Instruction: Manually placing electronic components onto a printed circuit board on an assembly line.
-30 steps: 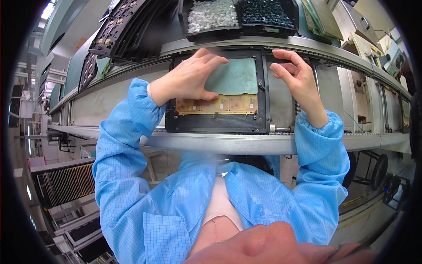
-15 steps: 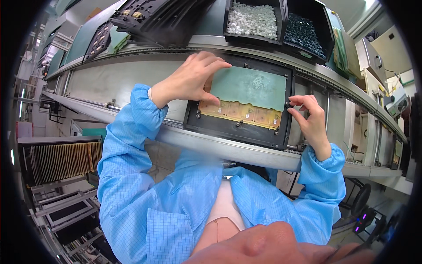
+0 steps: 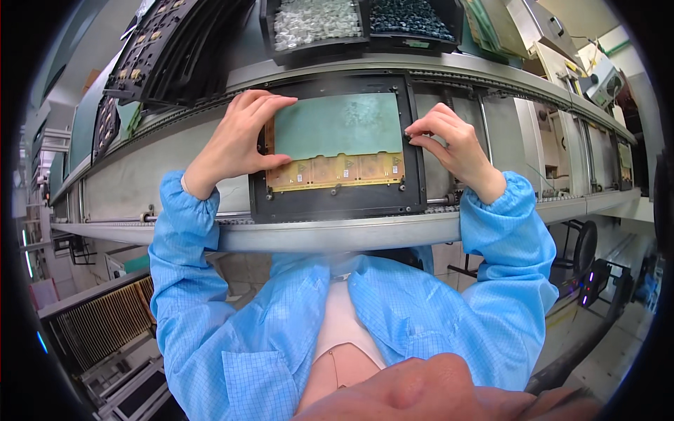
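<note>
Here, two hands [image 3: 239,137] [image 3: 455,144] at one frame [image 3: 368,201]

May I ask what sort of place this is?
Probably an electronics assembly line: a silvery metal conveyor, a black rectangular fixture framing a yellow circuit board, and an open black bin of white parts.

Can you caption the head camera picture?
Left hand spread at a green sheet, right hand at the side of a black frame.

Green sheet [image 3: 337,126] flat over upper part of amber board [image 3: 326,170], inside black frame [image 3: 379,203]; clip [image 3: 407,134] at right.
</note>
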Motion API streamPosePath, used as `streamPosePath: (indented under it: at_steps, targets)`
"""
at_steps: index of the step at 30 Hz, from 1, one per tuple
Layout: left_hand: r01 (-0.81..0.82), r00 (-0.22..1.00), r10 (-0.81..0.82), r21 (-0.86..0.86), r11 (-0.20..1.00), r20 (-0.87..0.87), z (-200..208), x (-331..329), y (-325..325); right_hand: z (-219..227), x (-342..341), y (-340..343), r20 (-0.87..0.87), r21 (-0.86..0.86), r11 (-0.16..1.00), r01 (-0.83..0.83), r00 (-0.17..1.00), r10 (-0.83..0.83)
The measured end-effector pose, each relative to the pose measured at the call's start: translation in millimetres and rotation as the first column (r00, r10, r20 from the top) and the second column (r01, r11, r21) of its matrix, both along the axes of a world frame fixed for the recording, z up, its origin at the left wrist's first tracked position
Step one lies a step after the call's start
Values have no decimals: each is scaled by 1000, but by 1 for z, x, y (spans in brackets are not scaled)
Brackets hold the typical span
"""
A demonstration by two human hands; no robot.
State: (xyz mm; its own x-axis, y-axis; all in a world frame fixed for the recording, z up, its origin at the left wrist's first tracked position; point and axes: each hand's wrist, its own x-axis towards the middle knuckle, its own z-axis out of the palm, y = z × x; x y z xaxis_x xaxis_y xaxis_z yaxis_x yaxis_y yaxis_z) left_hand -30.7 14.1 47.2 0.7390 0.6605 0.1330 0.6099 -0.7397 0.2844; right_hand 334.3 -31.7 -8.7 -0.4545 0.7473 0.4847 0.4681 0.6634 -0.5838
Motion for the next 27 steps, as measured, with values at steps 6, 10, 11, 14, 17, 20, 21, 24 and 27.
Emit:
streamPosePath:
  at_steps: [6,10,11,14,17,20,21,24,27]
  targets:
    - [-9,1000,9,1,1000,8,-1,1,-2,-5,1,-3,-145,-133,991,24,988,-44]
    - [-18,999,19,-33,999,40,0,-2,1,-10,-6,-7,-229,-194,975,106,962,-151]
    - [-24,998,27,-46,999,55,1,-3,1,-11,-7,-8,-230,-197,975,108,961,-153]
    - [-20,996,27,-74,997,88,-2,-5,3,-15,-10,-9,-259,-207,967,147,945,-199]
    - [-29,993,40,-101,994,109,-3,-5,4,-17,-17,-6,-266,-165,976,143,946,-184]
    - [-44,987,67,-157,987,143,-6,-6,3,-18,-19,-4,-280,-164,977,137,943,-179]
    - [-45,987,68,-157,986,143,-6,-7,3,-20,-18,-4,-284,-179,976,121,944,-169]
    - [-59,982,93,-198,978,166,-9,-8,7,-21,-11,0,-279,-194,976,98,948,-151]
    - [-36,971,69,-145,989,230,-14,-8,11,-17,-8,3,-252,-171,981,86,959,-128]
